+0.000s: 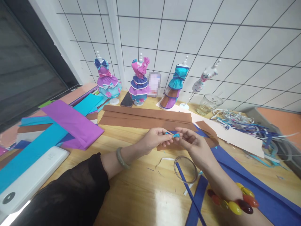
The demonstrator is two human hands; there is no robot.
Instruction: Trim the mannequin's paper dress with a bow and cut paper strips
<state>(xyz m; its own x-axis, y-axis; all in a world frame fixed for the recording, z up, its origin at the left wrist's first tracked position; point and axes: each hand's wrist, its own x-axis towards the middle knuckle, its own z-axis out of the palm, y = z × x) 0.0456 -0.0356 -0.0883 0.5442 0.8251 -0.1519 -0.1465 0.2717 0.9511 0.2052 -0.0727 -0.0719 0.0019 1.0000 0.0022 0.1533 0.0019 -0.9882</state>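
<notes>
A tiny blue folded-paper bow (pixel 176 135) is held between my two hands above the table. My left hand (pixel 155 138) pinches its left end between thumb and fingers. At the bow's right end, my right hand (pixel 194 142) has its thumb and fingertips closed on it, with the index finger raised a little. Below the hands lies a clear round ring of tape (pixel 185 169), with a narrow dark-blue strip (pixel 188 185) across it. A wider dark-blue paper strip (pixel 197 199) rests just to the right. Folded brown paper (pixel 145 117) lies behind my hands.
Several small dress-form mannequins stand along the wall, including a purple-and-blue one (pixel 109 80) and a bare one (pixel 205 77). Coloured paper (pixel 68 122) and a white device (pixel 35 175) lie left. A glass jar (pixel 209 104), paper scraps (pixel 246 122) and long blue paper (pixel 254 182) are right.
</notes>
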